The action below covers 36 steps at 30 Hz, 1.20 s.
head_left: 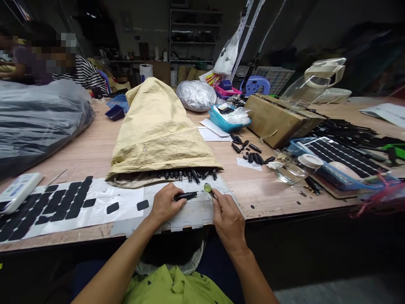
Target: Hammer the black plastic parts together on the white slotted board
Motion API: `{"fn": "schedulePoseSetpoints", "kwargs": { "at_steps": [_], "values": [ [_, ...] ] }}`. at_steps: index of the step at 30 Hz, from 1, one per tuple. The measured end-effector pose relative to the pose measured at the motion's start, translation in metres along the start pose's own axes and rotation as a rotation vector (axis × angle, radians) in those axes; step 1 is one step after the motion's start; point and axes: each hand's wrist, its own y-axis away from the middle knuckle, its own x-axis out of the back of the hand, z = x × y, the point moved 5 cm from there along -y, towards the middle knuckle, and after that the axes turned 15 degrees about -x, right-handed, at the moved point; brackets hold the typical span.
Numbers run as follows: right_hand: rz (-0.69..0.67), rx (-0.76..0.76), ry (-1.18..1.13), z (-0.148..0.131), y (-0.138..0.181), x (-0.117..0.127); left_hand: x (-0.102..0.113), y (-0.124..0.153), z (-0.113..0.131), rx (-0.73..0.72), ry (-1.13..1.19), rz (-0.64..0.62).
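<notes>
My left hand (165, 205) is closed around a slim black plastic part (186, 195), holding it level over a grey-white sheet (193, 211) at the table's front edge. My right hand (228, 218) pinches a thin tool with a small yellow-green round head (208, 188), which sits at the right end of the black part. Just beyond both hands, a tan woven sack (156, 126) lies on its side. Several more black parts (190, 174) spill from its open mouth.
A white sheet with black stick-on pads (60, 204) lies left, with a white device (19, 191) beside it. More black parts (253, 155), a cardboard box (278, 120), a glass dish (289, 173) and solar panels (343, 157) lie right. A grey plastic bag (38, 118) lies far left; another person sits behind it.
</notes>
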Motion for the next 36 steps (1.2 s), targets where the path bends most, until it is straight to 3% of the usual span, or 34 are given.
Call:
{"fn": "schedulePoseSetpoints", "kwargs": {
  "at_steps": [5, 27, 31, 36],
  "values": [
    [-0.142, -0.006, -0.219, -0.019, 0.007, 0.002, -0.001, 0.000, -0.002, 0.006, 0.033, 0.001],
    [-0.305, 0.044, -0.217, -0.041, 0.020, -0.013, -0.003, 0.000, -0.003, 0.018, 0.081, -0.011],
    [-0.202, 0.009, -0.160, -0.025, 0.008, -0.002, -0.004, -0.001, -0.005, 0.008, 0.063, 0.001],
    [0.000, -0.030, 0.195, 0.005, -0.009, 0.005, -0.003, -0.001, -0.005, 0.007, 0.053, 0.004]
  ]
}}
